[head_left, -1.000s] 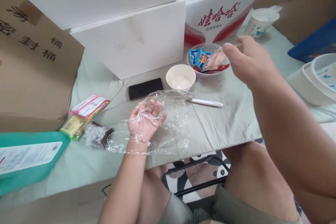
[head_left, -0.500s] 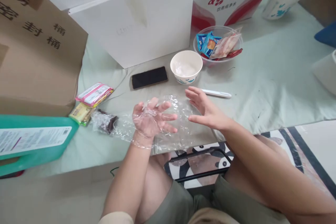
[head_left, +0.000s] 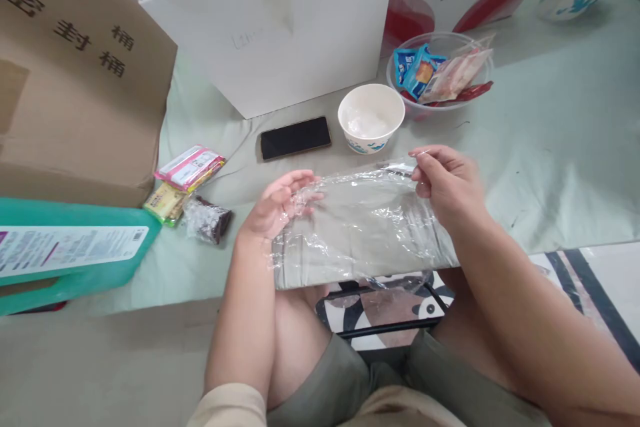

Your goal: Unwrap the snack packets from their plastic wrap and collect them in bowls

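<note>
Both hands pinching the clear plastic sheet [head_left: 360, 227] just above the counter [head_left: 550, 147] edge – left hand [head_left: 277, 207] and right hand [head_left: 445, 180] at opposite top corners – probably featherlight, floppy, clingy, easily torn.

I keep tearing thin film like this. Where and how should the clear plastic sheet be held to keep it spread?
Probably by its two far corners, one hand from each side. The clear plastic sheet is limp and crinkled and hangs toward the lap; the left hand and right hand pinch its upper edge, which keeps it stretched flat.
</note>
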`<state>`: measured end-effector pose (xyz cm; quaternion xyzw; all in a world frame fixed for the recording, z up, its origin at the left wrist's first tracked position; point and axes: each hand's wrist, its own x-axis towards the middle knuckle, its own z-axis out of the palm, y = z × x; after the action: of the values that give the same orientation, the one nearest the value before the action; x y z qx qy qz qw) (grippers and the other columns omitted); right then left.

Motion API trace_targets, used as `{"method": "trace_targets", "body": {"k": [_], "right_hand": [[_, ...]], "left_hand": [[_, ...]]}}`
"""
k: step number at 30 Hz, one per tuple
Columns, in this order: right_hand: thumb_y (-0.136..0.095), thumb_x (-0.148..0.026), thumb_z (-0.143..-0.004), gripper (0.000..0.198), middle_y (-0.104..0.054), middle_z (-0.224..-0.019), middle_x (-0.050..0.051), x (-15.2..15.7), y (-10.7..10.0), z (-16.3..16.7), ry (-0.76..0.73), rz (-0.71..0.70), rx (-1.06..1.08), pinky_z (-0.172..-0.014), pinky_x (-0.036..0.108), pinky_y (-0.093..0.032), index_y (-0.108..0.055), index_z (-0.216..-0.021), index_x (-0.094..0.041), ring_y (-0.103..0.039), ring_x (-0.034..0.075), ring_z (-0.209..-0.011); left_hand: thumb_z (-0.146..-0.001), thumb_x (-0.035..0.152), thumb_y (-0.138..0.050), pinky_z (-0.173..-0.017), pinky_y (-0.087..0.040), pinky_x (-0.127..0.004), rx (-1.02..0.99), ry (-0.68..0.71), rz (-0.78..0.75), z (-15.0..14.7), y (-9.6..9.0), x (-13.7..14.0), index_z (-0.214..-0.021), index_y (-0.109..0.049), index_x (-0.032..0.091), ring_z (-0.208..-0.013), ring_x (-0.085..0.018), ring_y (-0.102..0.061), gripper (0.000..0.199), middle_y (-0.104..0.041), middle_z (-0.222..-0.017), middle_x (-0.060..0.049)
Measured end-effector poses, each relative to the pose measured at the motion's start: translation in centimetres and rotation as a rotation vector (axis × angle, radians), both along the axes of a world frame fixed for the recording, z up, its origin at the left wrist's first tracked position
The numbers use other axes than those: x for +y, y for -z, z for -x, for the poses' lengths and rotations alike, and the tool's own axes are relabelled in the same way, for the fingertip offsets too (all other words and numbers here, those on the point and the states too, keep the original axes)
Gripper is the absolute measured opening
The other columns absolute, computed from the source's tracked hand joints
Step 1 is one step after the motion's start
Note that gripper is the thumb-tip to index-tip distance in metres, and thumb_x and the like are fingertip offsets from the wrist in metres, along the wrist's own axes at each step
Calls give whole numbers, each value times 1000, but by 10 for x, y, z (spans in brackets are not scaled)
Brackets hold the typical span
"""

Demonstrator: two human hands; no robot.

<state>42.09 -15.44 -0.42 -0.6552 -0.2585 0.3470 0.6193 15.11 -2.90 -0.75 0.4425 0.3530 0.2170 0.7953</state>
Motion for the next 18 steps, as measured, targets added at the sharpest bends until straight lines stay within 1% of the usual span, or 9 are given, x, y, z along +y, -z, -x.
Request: {"method": "trace_targets", "body": {"k": [2, 3, 5, 8, 9, 11, 13, 15, 18], "right_hand": [[-71, -39, -80, 17, -52, -52, -6, 0, 1, -3, 5, 26, -30, -37, 23, -29, -70, -83, -22, -39, 7, -38], [-71, -39, -80, 17, -51, -50, -6, -1, 2, -4, 1, 38, -53, -37, 23, -27, -70, -83, -22, -39, 8, -38], [-71, -39, -81, 17, -48, -48, -6, -2, 4, -8, -10, 57, -114, -37, 23, -26, -71, -82, -22, -38, 9, -38], [-70, -38, -81, 15, -44, -46, -7, -7, 4, -13, -29, 77, -219, -39, 24, -25, -72, -81, -22, -37, 9, -39], [-69, -37, -81, 15, -44, -46, -7, -9, 4, -14, -40, 87, -250, -40, 24, -25, -72, -81, -22, -37, 10, -40], [-68, -35, -82, 14, -44, -46, -6, -14, 3, -17, -78, 117, -299, -41, 25, -25, -73, -80, -22, -36, 10, -42], [-67, -34, -81, 14, -46, -49, -5, -18, 4, -19, -115, 145, -331, -43, 25, -25, -74, -79, -23, -36, 10, -43], [-68, -33, -80, 13, -52, -55, -4, -20, 6, -22, -143, 175, -347, -45, 26, -27, -75, -78, -23, -36, 10, -45], [-68, -32, -80, 12, -52, -54, -4, -19, 8, -25, -147, 217, -344, -45, 26, -28, -75, -78, -23, -37, 10, -45]], "left_hand": [[-61, 33, -89, -70, -60, -29, 35, 89, -57, -4, 2, -2, -120, -73, 23, -102, -28, -74, 62, -65, -134, -12], [-59, 28, -90, -70, -59, -29, 79, 121, -93, -6, 4, -3, -120, -72, 23, -99, -26, -74, 64, -65, -133, -12], [-59, 20, -89, -65, -56, -26, 196, 122, -169, -10, 6, -4, -112, -74, 21, -84, -20, -73, 55, -72, -116, -10], [-65, 25, -85, -54, -47, -22, 337, 16, -311, -12, 8, -3, -83, -76, 16, -60, -12, -62, 22, -72, -75, -4], [-67, 28, -84, -53, -45, -22, 355, -24, -358, -12, 9, -3, -76, -75, 16, -59, -12, -60, 18, -70, -69, -4], [-69, 33, -83, -56, -46, -23, 345, -88, -423, -11, 10, -2, -69, -75, 16, -64, -14, -64, 19, -73, -70, -5], [-70, 36, -82, -62, -50, -24, 314, -131, -434, -10, 10, -2, -67, -76, 16, -73, -17, -68, 21, -76, -76, -7], [-69, 38, -82, -67, -53, -25, 285, -167, -398, -10, 9, -3, -67, -75, 16, -74, -17, -69, 23, -76, -76, -7], [-68, 42, -83, -56, -51, -23, 269, -234, -316, -11, 8, -1, -71, -72, 17, -62, -14, -66, 27, -72, -69, -4]]}}
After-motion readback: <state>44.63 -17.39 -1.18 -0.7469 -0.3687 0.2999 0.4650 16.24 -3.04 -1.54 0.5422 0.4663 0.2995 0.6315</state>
